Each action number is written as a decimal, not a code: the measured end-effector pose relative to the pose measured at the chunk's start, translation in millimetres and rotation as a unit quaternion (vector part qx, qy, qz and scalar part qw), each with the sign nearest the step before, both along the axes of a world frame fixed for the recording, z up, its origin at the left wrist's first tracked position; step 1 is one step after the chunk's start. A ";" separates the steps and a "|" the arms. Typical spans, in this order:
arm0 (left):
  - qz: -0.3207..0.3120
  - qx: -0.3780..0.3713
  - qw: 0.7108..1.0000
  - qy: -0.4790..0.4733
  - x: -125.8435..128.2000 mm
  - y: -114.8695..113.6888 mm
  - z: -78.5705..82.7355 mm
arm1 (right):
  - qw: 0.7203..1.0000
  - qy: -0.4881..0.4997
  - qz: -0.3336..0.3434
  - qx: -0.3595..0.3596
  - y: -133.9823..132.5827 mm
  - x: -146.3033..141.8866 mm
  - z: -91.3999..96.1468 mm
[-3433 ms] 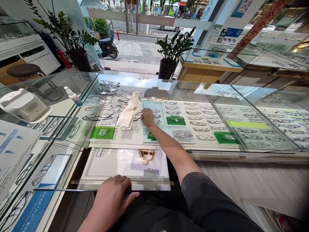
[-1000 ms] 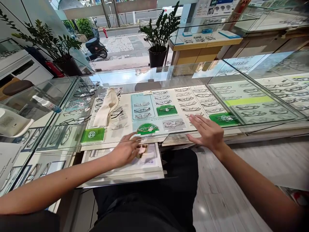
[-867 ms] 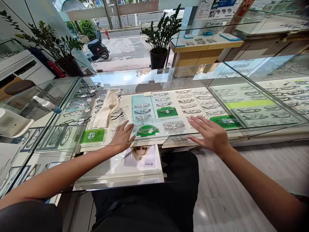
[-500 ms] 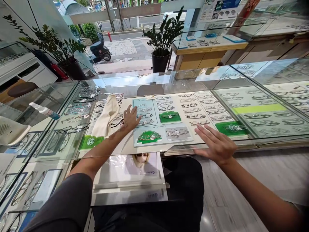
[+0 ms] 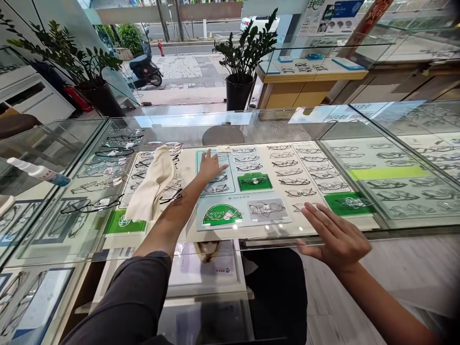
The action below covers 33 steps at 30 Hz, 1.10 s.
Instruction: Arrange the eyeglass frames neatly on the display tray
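Observation:
My left hand [image 5: 209, 165] reaches deep into the glass display case, fingers spread over a pale blue tray [image 5: 215, 189] of spectacle frames. It holds nothing. A cream cleaning cloth [image 5: 149, 187] lies draped over frames just left of my forearm. My right hand [image 5: 334, 235] lies flat and open on the edge of the glass top [image 5: 359, 230], near a green sign [image 5: 347, 202]. Rows of spectacle frames [image 5: 294, 167] fill the white display board between the two hands.
A spray bottle [image 5: 36, 171] lies on the glass at far left. Below the case front, a pulled-out shelf holds a printed card [image 5: 212, 263]. Potted plants [image 5: 240, 62] stand beyond the case. Another glass counter [image 5: 413, 158] adjoins on the right.
My left hand has left the lower shelf and gone forward into the case to the blue tray. My right hand has come from inside the case to the glass edge.

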<state>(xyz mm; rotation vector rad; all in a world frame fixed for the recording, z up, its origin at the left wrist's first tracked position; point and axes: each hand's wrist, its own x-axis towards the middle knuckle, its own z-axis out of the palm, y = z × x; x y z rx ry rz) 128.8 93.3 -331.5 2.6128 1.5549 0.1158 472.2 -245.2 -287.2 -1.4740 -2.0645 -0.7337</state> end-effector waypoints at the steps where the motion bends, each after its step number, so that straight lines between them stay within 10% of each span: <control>1: 0.001 -0.007 1.000 0.003 1.2 1.3 -1.8 | 1.000 0.005 0.001 -0.001 -0.6 0.6 -0.8; 14: 0.017 -0.028 0.999 0.024 7.3 -10.1 2.5 | 0.996 -0.033 0.038 0.080 7.7 -9.4 8.9; 20: 0.005 0.043 0.995 -0.093 10.9 -112.8 30.0 | 0.995 -0.025 0.042 0.081 9.7 -6.5 8.5; 27: -0.241 -0.132 0.959 -0.069 -25.0 -263.8 49.0 | 0.993 -0.019 0.067 0.094 13.3 -8.8 14.1; 31: -0.402 -0.214 0.882 -0.118 -49.1 -314.9 112.1 | 0.992 -0.009 0.081 0.094 14.3 -10.2 11.9; 33: -0.397 -0.145 0.897 -0.126 -64.1 -316.6 159.0 | 0.993 -0.003 0.074 0.091 14.1 -10.6 10.4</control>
